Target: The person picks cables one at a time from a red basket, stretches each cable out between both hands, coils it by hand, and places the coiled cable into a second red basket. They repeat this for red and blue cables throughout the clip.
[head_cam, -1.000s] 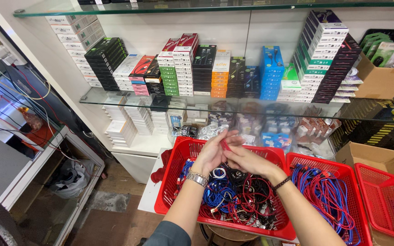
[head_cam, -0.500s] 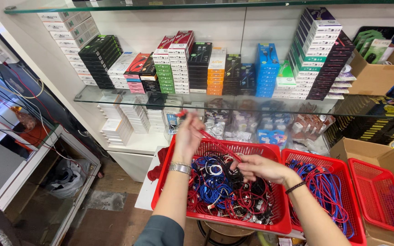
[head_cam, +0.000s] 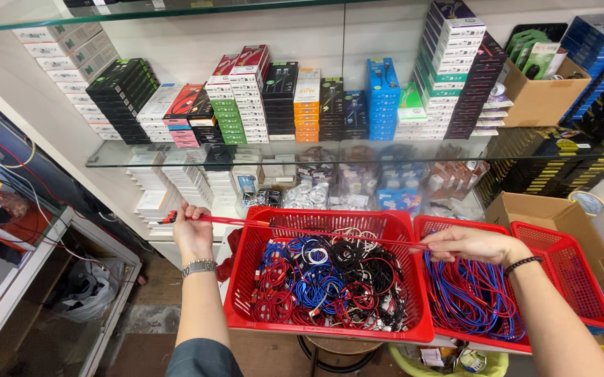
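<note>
Thin red charging cable [head_cam: 302, 229], pulled out straight and taut above the big red plastic basket [head_cam: 246, 279]. Long axis running nearly level, left to right, dipping slightly toward the right end. Left hand [head_cam: 191, 227] closed in a pinch grip on the cable close to its dark plug end, which pokes out past the fingers to the left. Right hand [head_cam: 471, 243] closed around the other end, fingers curled over it, hovering over the seam between that basket and the next one. So both hands at the ends, neither nearer the middle, whole span hanging free and touching nothing below, far as can be told.

Underneath: tangle of coiled red, blue, black and white cables [head_cam: 330, 286] filling the big basket. Just to the right, a second red basket with loose blue and red cables [head_cam: 466, 300], then an empty-looking smaller red basket [head_cam: 567, 272] leaning against it.

Behind all that, glass shelf [head_cam: 141, 157] stacked with rows of small product boxes in black, green, orange, blue and white. Brown cardboard boxes off to the right, glass display case at the left edge.
</note>
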A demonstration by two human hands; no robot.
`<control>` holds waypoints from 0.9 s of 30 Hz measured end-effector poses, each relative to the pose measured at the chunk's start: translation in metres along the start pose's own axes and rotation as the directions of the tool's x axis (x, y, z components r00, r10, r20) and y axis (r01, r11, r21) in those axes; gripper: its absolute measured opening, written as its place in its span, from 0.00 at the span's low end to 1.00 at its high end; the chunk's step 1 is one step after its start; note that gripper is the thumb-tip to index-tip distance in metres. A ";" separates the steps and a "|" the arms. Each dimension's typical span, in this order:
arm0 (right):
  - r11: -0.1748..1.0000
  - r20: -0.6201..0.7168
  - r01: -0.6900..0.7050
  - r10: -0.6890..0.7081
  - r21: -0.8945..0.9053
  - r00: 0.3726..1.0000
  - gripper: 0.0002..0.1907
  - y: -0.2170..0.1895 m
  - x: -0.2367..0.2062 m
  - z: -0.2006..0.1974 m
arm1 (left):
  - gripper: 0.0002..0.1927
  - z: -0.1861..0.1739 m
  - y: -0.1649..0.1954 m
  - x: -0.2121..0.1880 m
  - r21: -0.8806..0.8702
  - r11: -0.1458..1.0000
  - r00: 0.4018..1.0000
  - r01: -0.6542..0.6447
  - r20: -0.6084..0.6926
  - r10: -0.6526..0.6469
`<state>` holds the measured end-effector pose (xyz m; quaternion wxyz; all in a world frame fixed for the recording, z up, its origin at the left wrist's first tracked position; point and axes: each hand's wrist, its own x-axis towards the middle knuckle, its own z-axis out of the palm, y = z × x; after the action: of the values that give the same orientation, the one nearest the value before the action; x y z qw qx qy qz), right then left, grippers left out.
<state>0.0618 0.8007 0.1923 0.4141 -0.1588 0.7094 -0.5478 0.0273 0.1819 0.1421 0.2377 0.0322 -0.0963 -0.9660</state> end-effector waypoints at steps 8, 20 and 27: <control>0.579 -0.193 -0.285 0.216 -0.764 0.957 0.17 -0.065 0.052 0.029 | 0.21 0.070 -0.139 -0.062 0.907 0.384 0.695 0.173 0.164 -0.700; 0.671 -0.282 -0.227 0.027 -0.706 0.959 0.16 -0.144 0.024 0.030 | 0.20 0.093 -0.312 -0.195 0.847 0.388 0.473 0.362 0.192 -0.860; 0.790 -0.587 0.195 -0.573 -0.581 0.571 0.43 -0.083 0.001 0.030 | 0.22 0.085 -0.345 -0.187 0.552 0.522 0.564 0.650 0.110 -0.819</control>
<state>0.0651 0.7516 0.2653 -0.0931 -0.1700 0.8664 -0.4601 0.0275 0.5827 0.1588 -0.2378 -0.0513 -0.3356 -0.9101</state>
